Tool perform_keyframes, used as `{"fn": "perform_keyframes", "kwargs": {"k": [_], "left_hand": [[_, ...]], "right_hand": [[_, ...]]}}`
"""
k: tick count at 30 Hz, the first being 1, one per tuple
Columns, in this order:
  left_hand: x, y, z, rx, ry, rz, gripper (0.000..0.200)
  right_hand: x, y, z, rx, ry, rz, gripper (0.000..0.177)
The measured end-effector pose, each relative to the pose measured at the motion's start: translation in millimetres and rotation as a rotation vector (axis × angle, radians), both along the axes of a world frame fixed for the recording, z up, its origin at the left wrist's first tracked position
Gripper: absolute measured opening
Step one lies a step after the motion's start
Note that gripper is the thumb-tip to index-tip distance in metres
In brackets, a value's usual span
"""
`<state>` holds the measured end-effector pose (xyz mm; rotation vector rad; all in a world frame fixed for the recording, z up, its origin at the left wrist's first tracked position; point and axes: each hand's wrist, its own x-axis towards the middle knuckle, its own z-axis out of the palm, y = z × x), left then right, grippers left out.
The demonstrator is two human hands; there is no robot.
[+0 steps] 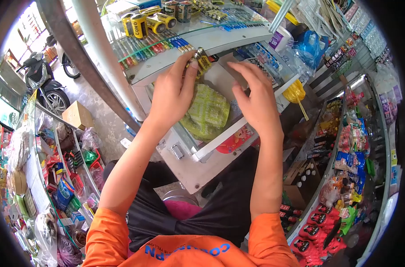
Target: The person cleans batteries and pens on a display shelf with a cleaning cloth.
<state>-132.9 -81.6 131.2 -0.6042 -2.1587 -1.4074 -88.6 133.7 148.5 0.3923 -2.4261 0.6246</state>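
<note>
My left hand (172, 91) pinches a small bundle of yellow-and-black batteries (204, 63) between thumb and fingers, just above the front edge of the glass display case (153, 70). Below it, a crumpled green checked cloth (207, 110) lies inside the open compartment in front of me. My right hand (257, 100) hovers over the right side of this compartment, fingers apart and holding nothing. Between the hands, a piece of grey-brown cardboard (218, 76) is partly hidden behind the cloth.
Large yellow batteries (139, 26) stand on the glass top, above rows of coloured pens (155, 44). A white post (115, 58) rises at the left. Packed shelves flank me, with red bottles (316, 222) at the right. A cardboard box (78, 115) and a motorbike (44, 82) stand left.
</note>
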Motion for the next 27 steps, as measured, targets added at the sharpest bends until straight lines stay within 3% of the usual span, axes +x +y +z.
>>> {"fn": "perform_keyframes", "kwargs": {"k": [3,6,14,17,19,22,24,26,27], "left_hand": [[-3.3,0.3,-3.3,-0.007,0.077,-0.009,0.035],[-2.7,-0.6,-5.9,0.016,0.047,-0.031,0.035],[-3.0,-1.5,-6.1,-0.002,0.049,-0.044,0.034],[-3.8,-0.8,-7.4,0.018,0.052,-0.046,0.035],[-5.2,-0.9,-8.4,0.032,0.053,-0.034,0.035],[-5.4,-1.7,-8.9,0.020,0.047,-0.016,0.035],[-4.4,-2.8,-6.4,0.003,0.039,-0.024,0.035],[-1.8,-1.7,-3.8,0.050,0.001,-0.047,0.035],[-2.6,-0.6,-5.5,0.052,-0.001,-0.059,0.035]], "right_hand": [[-5.1,-2.0,-14.1,0.023,-0.019,0.010,0.050],[-4.3,-4.9,-14.9,0.048,0.075,-0.083,0.051],[-3.8,-3.5,-15.7,0.034,0.057,-0.069,0.047],[-4.2,-2.6,-10.2,-0.010,-0.031,0.021,0.042],[-6.0,-6.2,-3.5,0.072,-0.260,0.122,0.042],[-5.8,-33.0,-3.1,0.009,-0.318,0.198,0.044],[1.1,-46.0,2.7,0.097,-0.389,0.208,0.046],[8.9,-48.5,3.5,0.071,-0.537,0.209,0.044],[8.6,-44.4,4.1,0.012,-0.484,0.207,0.037]]}}
